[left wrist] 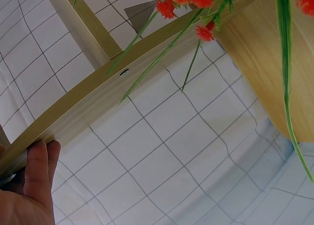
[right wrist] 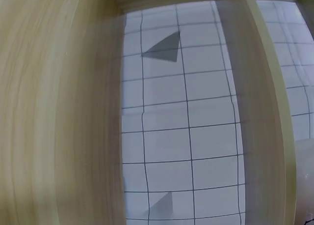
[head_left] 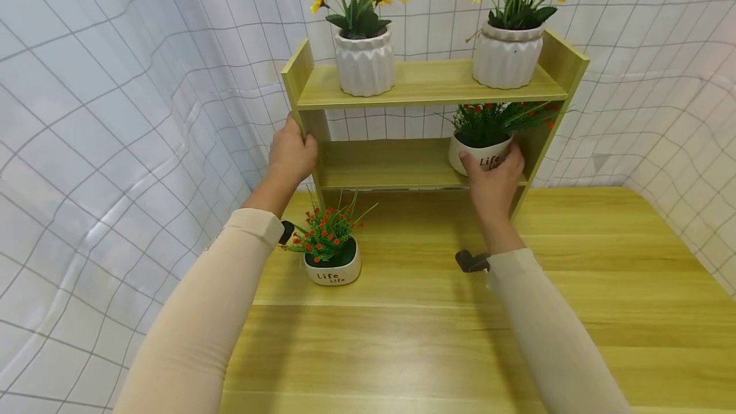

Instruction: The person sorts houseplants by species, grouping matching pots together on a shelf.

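A small wooden shelf [head_left: 397, 165] stands at the back of the table. Its left side panel is gripped by my left hand [head_left: 292, 153], the fingers bent round the board's edge, as the left wrist view also shows. On the middle tier, toward the right end, my right hand [head_left: 496, 177] holds a white oval pot [head_left: 462, 153] marked "Life", thumb on its front and fingers on its right side. Green leaves with red flowers [head_left: 489, 119] rise from it, partly hidden under the top board. The right wrist view catches only shelf boards and the wall behind.
Two white fluted pots, left [head_left: 365, 64] and right [head_left: 506, 59], hold yellow flowers on the top tier. A second "Life" pot [head_left: 333, 273] with red flowers sits on the table [head_left: 402, 350], close by my left wrist. Checked white curtains [head_left: 86, 145] surround the table.
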